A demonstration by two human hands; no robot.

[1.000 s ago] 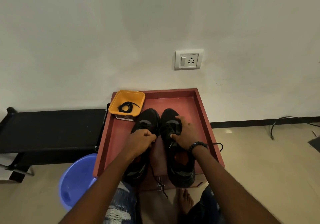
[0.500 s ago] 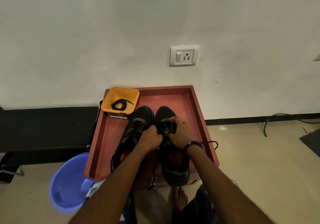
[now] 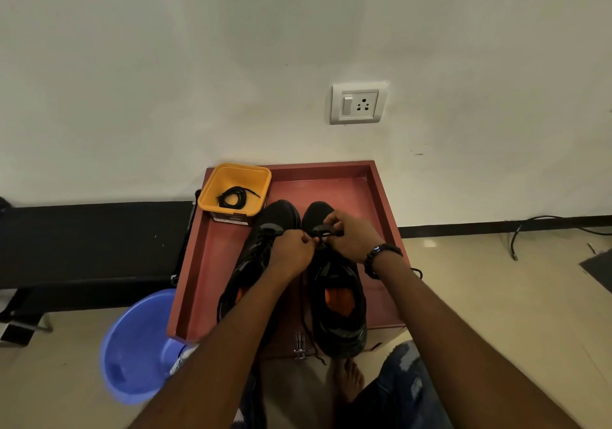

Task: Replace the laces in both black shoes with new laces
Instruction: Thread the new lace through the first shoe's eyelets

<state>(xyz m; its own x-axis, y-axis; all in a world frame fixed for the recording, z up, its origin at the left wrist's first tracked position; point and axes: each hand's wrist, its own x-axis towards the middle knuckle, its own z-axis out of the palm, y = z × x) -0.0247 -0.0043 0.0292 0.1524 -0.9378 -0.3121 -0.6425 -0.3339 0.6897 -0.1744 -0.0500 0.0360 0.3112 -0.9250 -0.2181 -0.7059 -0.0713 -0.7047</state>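
On the red tray [image 3: 212, 263], both hands work the right shoe [image 3: 337, 296]: our left hand [image 3: 291, 249] and right hand [image 3: 351, 236] each pinch its lace [image 3: 323, 231] near the toe. We judge the lace light, limp and slippery, best held by its tip; the spare lace [image 3: 234, 196] lies in the yellow tub [image 3: 212, 193].

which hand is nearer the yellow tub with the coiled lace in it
Left. The left hand is just below and right of the yellow tub; the right hand sits farther right, over the right shoe.

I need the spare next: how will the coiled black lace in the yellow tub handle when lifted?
The coiled black lace is thin cord, so probably floppy and very light. Its loose loops would likely unwind and dangle. The yellow plastic tub looks light and may shift if snagged.
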